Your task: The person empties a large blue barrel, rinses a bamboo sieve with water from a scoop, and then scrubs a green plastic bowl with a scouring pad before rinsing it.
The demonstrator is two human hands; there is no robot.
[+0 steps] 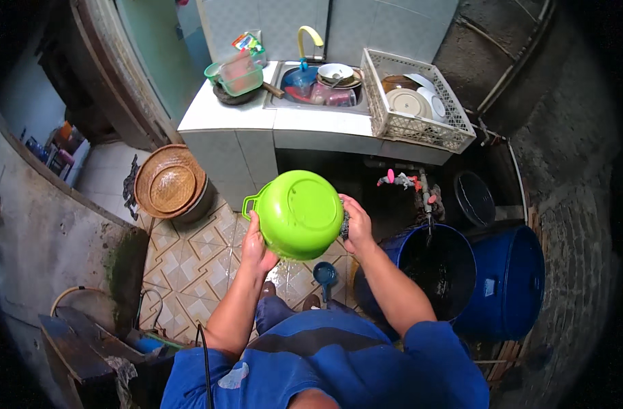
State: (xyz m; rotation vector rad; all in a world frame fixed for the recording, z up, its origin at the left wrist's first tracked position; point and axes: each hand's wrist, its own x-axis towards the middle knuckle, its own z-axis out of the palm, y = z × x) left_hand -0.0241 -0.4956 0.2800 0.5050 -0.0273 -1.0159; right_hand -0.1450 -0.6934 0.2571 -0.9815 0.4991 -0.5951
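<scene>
A bright green plastic basin (298,217) with a side handle is held up in front of me, its wet base facing up. My left hand (255,247) grips its lower left side, just below the handle. Against the right side of the basin, my right hand (356,226) is closed on a dark grey mesh scrubber (344,219), partly covered by the fingers. Below, a blue dipper (324,273) rests on the wet tiled floor.
Ahead is a tiled counter (236,121) with a sink (277,101) full of dishes. A dish crate (420,136) stands right of it. Blue drums (505,279) stand at right, one under a running tap (430,213). Woven baskets (168,180) sit at left.
</scene>
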